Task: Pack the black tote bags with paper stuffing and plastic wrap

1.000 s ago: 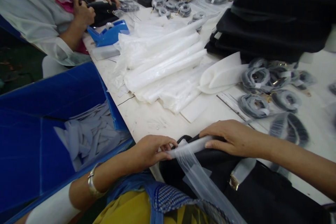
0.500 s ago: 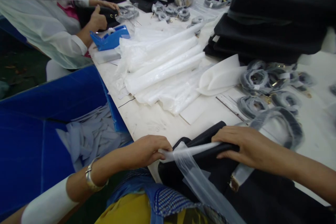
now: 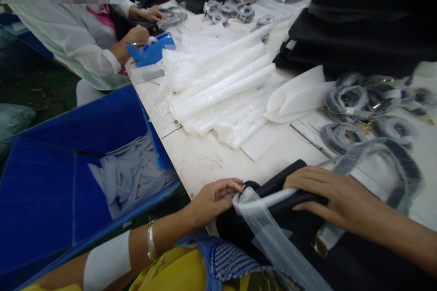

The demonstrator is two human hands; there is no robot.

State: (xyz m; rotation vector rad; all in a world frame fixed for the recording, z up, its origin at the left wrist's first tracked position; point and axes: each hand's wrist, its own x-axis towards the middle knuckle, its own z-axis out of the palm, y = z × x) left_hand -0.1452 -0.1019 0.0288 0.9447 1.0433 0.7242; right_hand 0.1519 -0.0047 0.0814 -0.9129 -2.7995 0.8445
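Observation:
A black bag lies at the table's front edge, close to my body. Along its upper edge runs a white tube-like strip, with a translucent plastic band hanging from its left end across the bag. My left hand is closed at that left end, thumb and fingers pinching by the bag's corner; exactly what lies between the fingertips is partly hidden. My right hand wraps over the bag's upper edge, thumb below. A plastic-wrapped strap loops behind my right wrist.
White plastic sleeves are spread over the table, with white foam sheets beside them. Wrapped coiled straps and stacked black bags stand right. A blue bin, a blue tape dispenser and a co-worker are left.
My left hand has shifted right, along with the view, and now pinches at the bag's corner behind the strip's end. The strip's left end is bunched more. The co-worker's near hand has lowered.

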